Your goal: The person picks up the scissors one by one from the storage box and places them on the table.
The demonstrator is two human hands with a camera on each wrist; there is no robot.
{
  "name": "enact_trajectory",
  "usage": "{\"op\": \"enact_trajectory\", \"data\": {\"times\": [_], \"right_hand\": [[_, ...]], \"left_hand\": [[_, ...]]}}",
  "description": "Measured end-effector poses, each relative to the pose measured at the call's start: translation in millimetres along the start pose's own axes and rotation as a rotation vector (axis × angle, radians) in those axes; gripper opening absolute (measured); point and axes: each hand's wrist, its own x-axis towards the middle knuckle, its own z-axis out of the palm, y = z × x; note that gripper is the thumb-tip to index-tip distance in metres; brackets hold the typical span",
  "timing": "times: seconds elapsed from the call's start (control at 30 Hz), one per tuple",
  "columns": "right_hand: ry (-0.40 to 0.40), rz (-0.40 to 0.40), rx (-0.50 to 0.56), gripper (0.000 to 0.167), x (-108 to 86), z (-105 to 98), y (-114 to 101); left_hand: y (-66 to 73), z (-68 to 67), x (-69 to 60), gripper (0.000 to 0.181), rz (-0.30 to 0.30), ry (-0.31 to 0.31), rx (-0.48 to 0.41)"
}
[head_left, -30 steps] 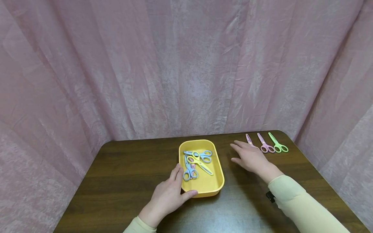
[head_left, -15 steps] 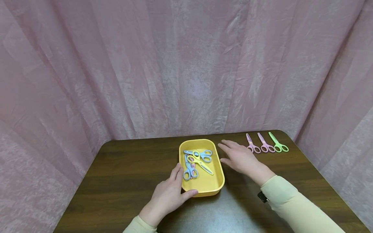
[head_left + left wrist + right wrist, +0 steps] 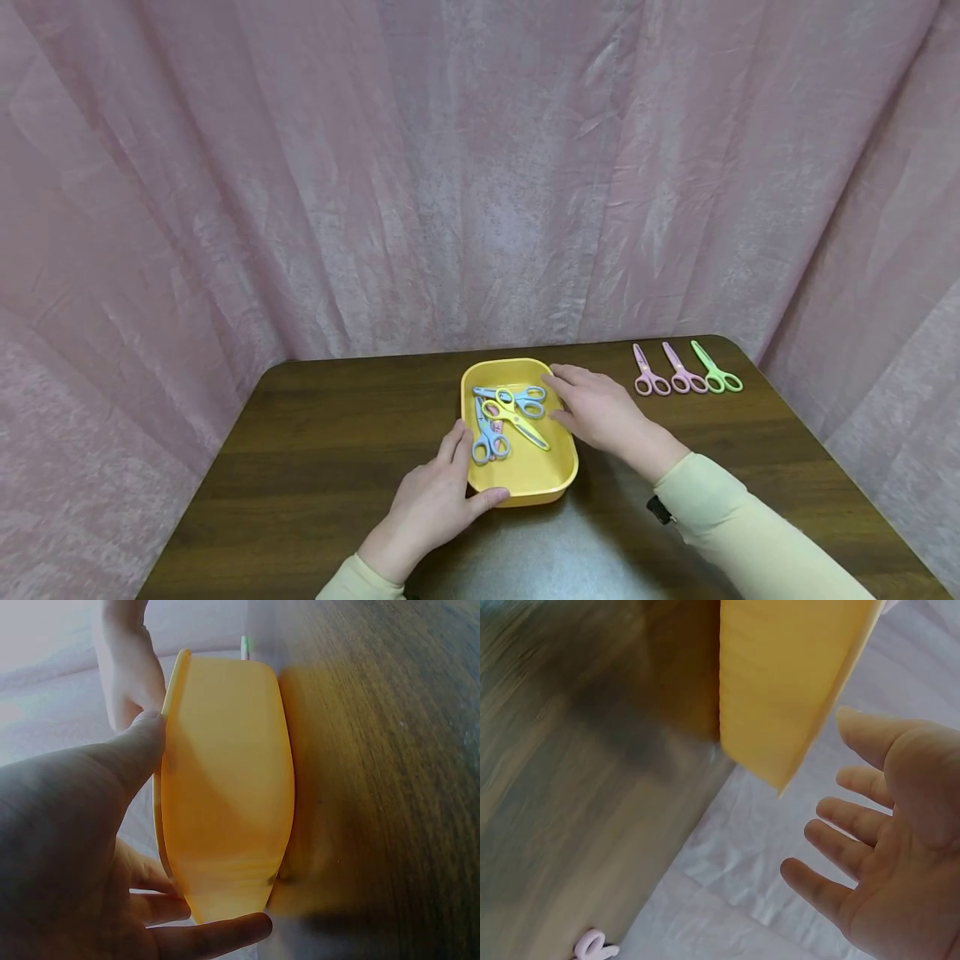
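Backdrop: pink curtain (image 3: 480, 167), hung in folds across the upper frame and down both sides.
Table: dark wood-grain table (image 3: 337, 433), spread across the lower frame.
Sleeves: pale green sleeves (image 3: 742, 521), worn on both arms, lower centre and lower right.
Tray: yellow tray (image 3: 528, 483), set on the table just below and right of frame centre.
Right hand: right hand (image 3: 600, 408), held over the tray's right rim; fingers extended and released, nothing grasped.
Left hand: left hand (image 3: 435, 500), laid against the tray's lower-left corner; fingers extended and spread, thumb rested at the rim.
Scissors, in tray: yellow scissors (image 3: 516, 421) laid across upper blue scissors (image 3: 522, 401); lower blue scissors (image 3: 487, 436) at left, pink scissors (image 3: 497, 427) partly covered.
Scissors, on table: left purple scissors (image 3: 646, 369), right purple scissors (image 3: 681, 369) and green scissors (image 3: 711, 367), ranged in a row right of centre.
Wrist fitting: small black device (image 3: 660, 509), seen at the right cuff.
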Motion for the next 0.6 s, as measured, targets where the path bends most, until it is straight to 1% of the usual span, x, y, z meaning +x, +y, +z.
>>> {"op": "enact_trajectory", "data": {"times": [0.23,0.47,0.6], "right_hand": [[-0.046,-0.026,0.012,0.063,7.6,4.5,-12.9],[-0.052,-0.090,-0.016,0.056,14.7,10.9,-20.5],[-0.095,-0.083,-0.040,0.055,19.0,16.2,-20.8]], "left_hand": [[0.3,0.5,0.9,0.104,0.001,0.005,0.010],[0.5,-0.1,0.4,0.104,0.003,0.009,0.009],[0.1,0.4,0.0,0.105,0.003,0.009,0.008]]}}
